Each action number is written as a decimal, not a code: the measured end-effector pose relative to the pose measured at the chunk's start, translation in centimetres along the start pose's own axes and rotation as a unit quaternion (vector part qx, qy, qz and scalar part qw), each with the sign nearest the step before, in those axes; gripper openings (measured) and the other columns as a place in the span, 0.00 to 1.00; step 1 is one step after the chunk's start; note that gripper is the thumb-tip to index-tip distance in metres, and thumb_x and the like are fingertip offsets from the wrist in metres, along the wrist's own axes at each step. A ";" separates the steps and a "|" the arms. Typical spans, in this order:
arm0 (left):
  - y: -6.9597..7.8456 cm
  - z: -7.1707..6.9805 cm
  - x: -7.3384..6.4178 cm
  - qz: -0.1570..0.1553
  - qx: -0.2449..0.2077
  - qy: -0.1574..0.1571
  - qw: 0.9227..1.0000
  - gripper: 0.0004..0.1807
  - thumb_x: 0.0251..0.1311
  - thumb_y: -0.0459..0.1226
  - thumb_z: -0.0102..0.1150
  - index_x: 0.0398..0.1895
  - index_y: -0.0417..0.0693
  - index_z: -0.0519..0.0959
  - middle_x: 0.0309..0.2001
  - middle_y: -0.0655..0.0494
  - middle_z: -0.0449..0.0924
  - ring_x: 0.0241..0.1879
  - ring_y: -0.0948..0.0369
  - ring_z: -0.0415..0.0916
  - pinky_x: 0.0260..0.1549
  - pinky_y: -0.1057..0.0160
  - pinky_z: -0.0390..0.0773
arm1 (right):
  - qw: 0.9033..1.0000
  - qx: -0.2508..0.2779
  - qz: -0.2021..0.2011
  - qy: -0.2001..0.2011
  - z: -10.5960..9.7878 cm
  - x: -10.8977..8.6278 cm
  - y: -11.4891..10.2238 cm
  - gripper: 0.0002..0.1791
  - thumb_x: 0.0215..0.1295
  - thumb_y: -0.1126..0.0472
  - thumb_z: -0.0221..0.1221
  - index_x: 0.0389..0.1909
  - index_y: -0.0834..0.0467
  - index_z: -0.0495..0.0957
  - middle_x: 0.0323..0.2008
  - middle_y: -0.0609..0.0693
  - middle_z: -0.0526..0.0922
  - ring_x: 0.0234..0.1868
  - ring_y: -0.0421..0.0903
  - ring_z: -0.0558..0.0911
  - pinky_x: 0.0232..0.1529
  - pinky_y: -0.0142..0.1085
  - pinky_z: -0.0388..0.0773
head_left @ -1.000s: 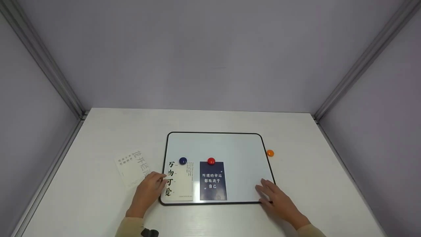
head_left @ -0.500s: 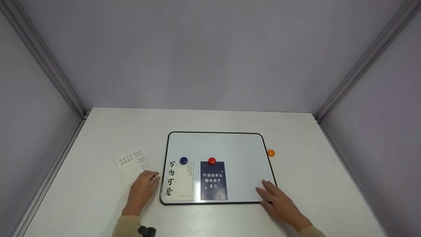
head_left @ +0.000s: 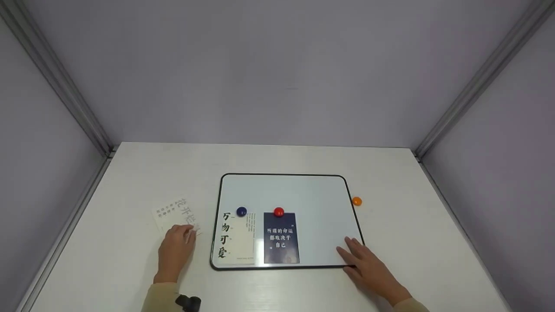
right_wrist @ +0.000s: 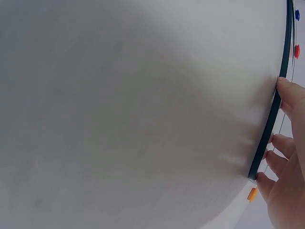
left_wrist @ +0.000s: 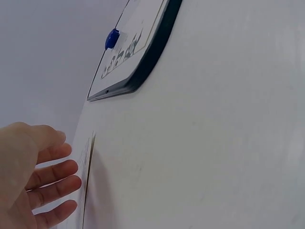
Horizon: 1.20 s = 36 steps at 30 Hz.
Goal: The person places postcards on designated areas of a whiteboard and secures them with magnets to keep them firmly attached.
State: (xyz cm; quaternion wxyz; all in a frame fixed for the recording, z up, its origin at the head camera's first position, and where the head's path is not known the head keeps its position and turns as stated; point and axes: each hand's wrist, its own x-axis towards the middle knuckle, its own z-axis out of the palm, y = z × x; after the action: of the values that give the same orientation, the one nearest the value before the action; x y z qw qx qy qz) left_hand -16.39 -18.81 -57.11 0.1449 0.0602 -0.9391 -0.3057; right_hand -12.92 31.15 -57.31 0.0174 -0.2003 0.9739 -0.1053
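My left hand point(head_left: 174, 251) is over the near part of a white card point(head_left: 168, 218) with black writing, lying on the table left of the whiteboard. Its fingers point(left_wrist: 55, 171) are loosely bent beside the card's edge, and the hand hides the card's lower part. My right hand point(head_left: 368, 266) rests with spread fingers at the lower right corner of the black-rimmed whiteboard point(head_left: 321, 199), the thumb at its front rim. On the board, a blue round magnet point(head_left: 241, 211) sits at the top of a cream card point(head_left: 243, 242). A red magnet point(head_left: 279, 212) sits on a navy card point(head_left: 282, 256).
An orange round magnet point(head_left: 357, 201) lies just outside the board's right rim. The white table point(head_left: 277, 290) is bordered by grey panels at the back point(head_left: 277, 86) and on both sides.
My left hand has moved left, from the whiteboard's left edge to over the white card. The right hand stays at the board's corner, and the magnets and cards stay put.
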 end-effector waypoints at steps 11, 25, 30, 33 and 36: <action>-1.0 -0.9 0.3 -0.072 0.009 0.004 0.997 0.15 0.64 0.35 0.55 0.48 0.32 0.78 0.46 0.34 0.80 0.47 0.42 0.78 0.44 0.45 0.79 | 1.000 0.007 -0.012 0.004 -0.1 0.1 -0.2 0.29 0.67 0.45 0.54 0.69 0.44 0.66 0.72 0.55 0.64 0.71 0.59 0.64 0.65 0.10 0.17; -1.8 -1.2 0.2 -0.170 0.006 0.025 0.985 0.21 0.61 0.39 0.58 0.52 0.32 0.75 0.50 0.33 0.77 0.51 0.40 0.74 0.45 0.44 0.75 | 1.000 0.014 0.005 -0.014 -0.1 0.2 0.0 0.29 0.68 0.46 0.53 0.69 0.44 0.65 0.73 0.55 0.62 0.74 0.58 0.61 0.75 0.49 0.56; -1.9 -1.6 0.2 -0.201 0.004 0.029 0.979 0.26 0.59 0.42 0.61 0.54 0.29 0.73 0.50 0.32 0.76 0.50 0.39 0.73 0.44 0.43 0.74 | 0.999 0.029 0.006 -0.018 -0.3 0.2 -0.2 0.29 0.68 0.46 0.54 0.69 0.45 0.65 0.74 0.56 0.61 0.74 0.59 0.61 0.72 0.57 0.60; -1.8 -1.8 0.3 -0.221 -0.003 0.026 0.975 0.28 0.60 0.42 0.61 0.55 0.28 0.72 0.51 0.31 0.75 0.52 0.38 0.71 0.46 0.42 0.73 | 0.999 0.031 0.007 -0.017 -0.3 0.2 -0.3 0.29 0.68 0.47 0.54 0.69 0.45 0.65 0.73 0.56 0.62 0.74 0.59 0.61 0.72 0.57 0.60; -1.8 -1.9 0.4 -0.248 -0.012 0.025 0.968 0.28 0.60 0.43 0.60 0.56 0.28 0.71 0.52 0.30 0.73 0.53 0.37 0.69 0.49 0.40 0.72 | 1.000 0.024 0.007 -0.015 -0.2 0.1 -0.3 0.29 0.68 0.48 0.55 0.69 0.45 0.65 0.73 0.56 0.62 0.74 0.58 0.61 0.72 0.57 0.60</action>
State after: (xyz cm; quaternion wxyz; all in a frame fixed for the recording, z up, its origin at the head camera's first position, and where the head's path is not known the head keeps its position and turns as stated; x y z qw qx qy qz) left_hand -16.20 -21.40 -56.64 0.0882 0.2973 -0.8870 -0.3421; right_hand -12.93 30.85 -57.07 0.0372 -0.1950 0.9720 -0.1255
